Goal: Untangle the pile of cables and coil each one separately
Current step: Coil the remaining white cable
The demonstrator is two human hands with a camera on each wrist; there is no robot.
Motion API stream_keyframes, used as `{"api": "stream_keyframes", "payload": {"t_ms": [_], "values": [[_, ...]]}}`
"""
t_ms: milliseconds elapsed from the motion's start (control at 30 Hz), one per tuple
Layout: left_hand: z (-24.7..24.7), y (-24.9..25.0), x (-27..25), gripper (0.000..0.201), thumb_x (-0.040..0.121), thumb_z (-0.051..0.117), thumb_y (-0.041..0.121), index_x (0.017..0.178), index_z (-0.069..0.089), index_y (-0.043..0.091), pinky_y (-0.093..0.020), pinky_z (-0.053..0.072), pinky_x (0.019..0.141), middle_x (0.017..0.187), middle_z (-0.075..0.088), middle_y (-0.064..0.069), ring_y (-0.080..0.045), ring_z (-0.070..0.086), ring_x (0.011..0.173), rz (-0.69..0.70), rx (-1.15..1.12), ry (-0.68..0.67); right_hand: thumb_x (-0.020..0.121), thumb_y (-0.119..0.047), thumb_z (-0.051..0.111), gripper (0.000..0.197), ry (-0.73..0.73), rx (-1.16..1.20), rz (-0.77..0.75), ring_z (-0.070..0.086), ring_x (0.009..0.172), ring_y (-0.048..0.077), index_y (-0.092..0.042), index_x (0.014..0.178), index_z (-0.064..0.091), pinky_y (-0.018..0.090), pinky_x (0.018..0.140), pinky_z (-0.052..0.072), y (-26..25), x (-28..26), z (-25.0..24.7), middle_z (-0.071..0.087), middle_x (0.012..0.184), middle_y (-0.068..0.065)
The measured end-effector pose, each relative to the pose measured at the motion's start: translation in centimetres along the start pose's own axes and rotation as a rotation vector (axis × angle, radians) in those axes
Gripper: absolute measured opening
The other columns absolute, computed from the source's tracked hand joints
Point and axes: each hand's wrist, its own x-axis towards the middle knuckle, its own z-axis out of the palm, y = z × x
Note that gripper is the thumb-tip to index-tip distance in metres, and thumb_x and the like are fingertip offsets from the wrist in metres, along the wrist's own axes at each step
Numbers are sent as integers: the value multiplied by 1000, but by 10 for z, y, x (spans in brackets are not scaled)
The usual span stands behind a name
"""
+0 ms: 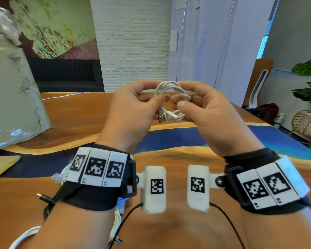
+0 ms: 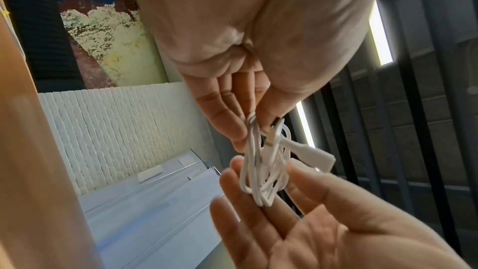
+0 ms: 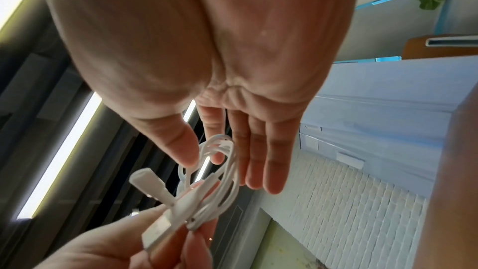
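Above wooden table point(image 1: 75, 112), both hands point(image 1: 133, 108) pinching coiled white cable point(image 1: 171, 97).

Left hand point(image 1: 131, 108) and right hand point(image 1: 208, 112) raised close together, palms facing; both pinching with thumb and fingers.

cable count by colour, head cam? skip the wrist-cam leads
White: 3, namely the coil held between left hand and right hand, a loose cable by the left forearm, and a thin cable at the table's far edge.
Black: 1, the black cable with a plug, near left.
Total: 4 visible; the forearm may hide more.
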Motion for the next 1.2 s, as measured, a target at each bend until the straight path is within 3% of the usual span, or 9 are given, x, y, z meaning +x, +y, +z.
{"api": "stream_keyframes", "payload": {"t_ms": [233,433,533,600,667,800,900,1000,1200], "values": [[-16,-2,3,13,90,76,9,101,69,12,-39,62,67,84,78,-10,-18,72,67,-38,150,35,96,-5,67,18,122,-86,-16,74,78,36,-17,108,74,46,64,64,3,-1,10,78,89,7],[-28,0,0,8,89,78,14,95,74,15,-23,54,71,88,77,0,-4,69,75,-8,291,70,89,-5,74,17,114,-173,104,73,69,22,-19,99,73,25,47,53,19,-1,14,79,85,7],[-35,7,-4,1,90,76,20,90,75,19,-15,45,61,76,72,9,2,58,62,16,372,91,86,-8,77,14,96,-276,175,71,65,7,-20,92,74,19,53,52,35,1,14,79,82,1],[-40,11,-5,7,92,74,23,86,76,20,-25,51,66,79,75,3,-9,63,69,22,397,96,84,-11,79,11,71,-346,250,72,70,9,-21,87,75,26,61,55,48,2,17,77,77,-1],[-47,14,-5,12,95,70,22,85,75,19,-33,54,73,85,78,-2,-23,70,83,20,402,82,84,-11,78,9,29,-410,357,65,58,9,-18,82,74,27,52,51,63,4,23,74,68,-4],[-62,17,-3,14,99,66,21,89,74,15,-22,53,70,86,78,0,-24,73,87,-4,386,21,83,-7,74,6,-142,-524,559,65,52,18,-12,81,75,33,53,60,97,6,44,73,66,1],[-69,14,-1,15,100,64,23,90,73,16,-28,55,73,87,79,1,-25,74,87,-20,357,-29,90,-8,69,13,-253,-584,676,65,54,18,-15,80,72,33,60,63,116,5,58,69,70,3],[-67,8,1,15,100,64,22,91,73,14,-28,54,72,87,79,1,-20,74,81,-26,340,-55,95,-12,65,15,-293,-569,721,68,63,22,-17,81,67,41,72,64,120,3,64,69,76,9],[-41,2,-2,19,100,64,20,94,72,4,-29,53,72,86,79,-3,-18,71,76,-52,282,-155,94,-24,71,11,-329,-678,667,76,73,23,-14,98,72,43,69,65,82,-15,39,75,90,10]]}}
